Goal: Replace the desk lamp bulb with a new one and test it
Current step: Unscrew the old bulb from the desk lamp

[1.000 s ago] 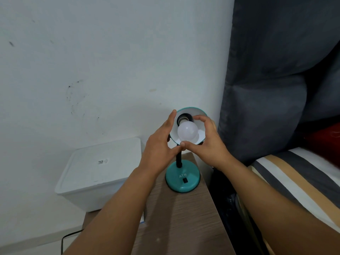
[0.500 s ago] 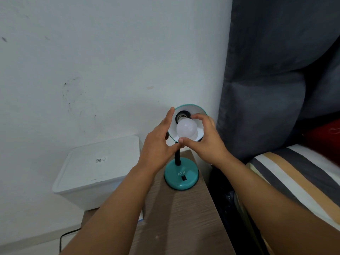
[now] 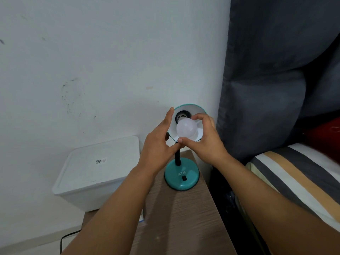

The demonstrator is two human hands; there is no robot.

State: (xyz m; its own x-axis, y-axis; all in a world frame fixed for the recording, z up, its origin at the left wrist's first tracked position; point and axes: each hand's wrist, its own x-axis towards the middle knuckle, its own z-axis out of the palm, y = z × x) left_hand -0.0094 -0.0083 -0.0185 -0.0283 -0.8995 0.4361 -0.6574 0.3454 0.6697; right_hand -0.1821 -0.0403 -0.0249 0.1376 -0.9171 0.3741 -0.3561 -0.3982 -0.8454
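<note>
The teal lamp (image 3: 181, 176) stands at the far right corner of the table (image 3: 176, 218), its shade (image 3: 197, 109) holding the white bulb (image 3: 186, 130) at the socket. The right hand (image 3: 206, 138) pinches the bulb between thumb and fingers, while the left hand (image 3: 158, 142) cups the shade's left rim. Since half a second ago the right fingers have crept round the bulb's top; the closed white box (image 3: 97, 172) hides its contents.

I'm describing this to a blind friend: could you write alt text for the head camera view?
Two bare hands work at a teal desk lamp on a wooden table: the right hand pinches the white bulb in the shade, the left hand steadies the shade's rim. A white lidded box sits left.
</note>
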